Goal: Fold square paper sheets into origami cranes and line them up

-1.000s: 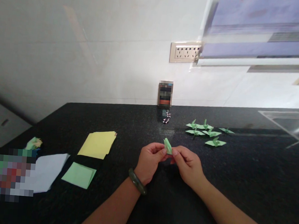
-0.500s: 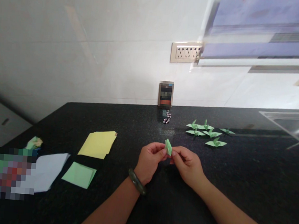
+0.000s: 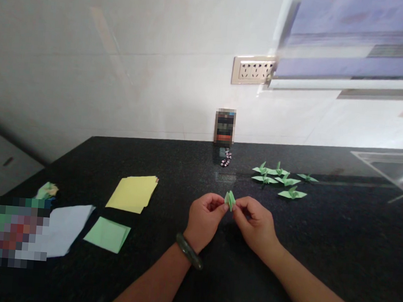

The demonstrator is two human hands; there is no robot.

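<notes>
Six paper birds (image 3: 286,181), apparently finished, on tabletop (image 3: 182,168). Green piece (image 3: 231,200), seemingly part-folded, pinched by left hand (image 3: 203,220) and right hand (image 3: 257,220). Yellow sheets (image 3: 131,193), green sheets (image 3: 106,234) lie flat.

With the folded piece (image 3: 230,200) between left hand (image 3: 205,220) and right hand (image 3: 256,223) as centre, an upright object (image 3: 224,127) stands on the counter (image 3: 186,168) at twelve o'clock, a bead string (image 3: 226,158) just before it. Six paper cranes (image 3: 285,180) lie at two, the sink (image 3: 392,161) beyond them. The larger stack (image 3: 131,193) of sheets lies at nine, the smaller stack (image 3: 107,235) and loose paper (image 3: 66,229) between eight and nine.
</notes>
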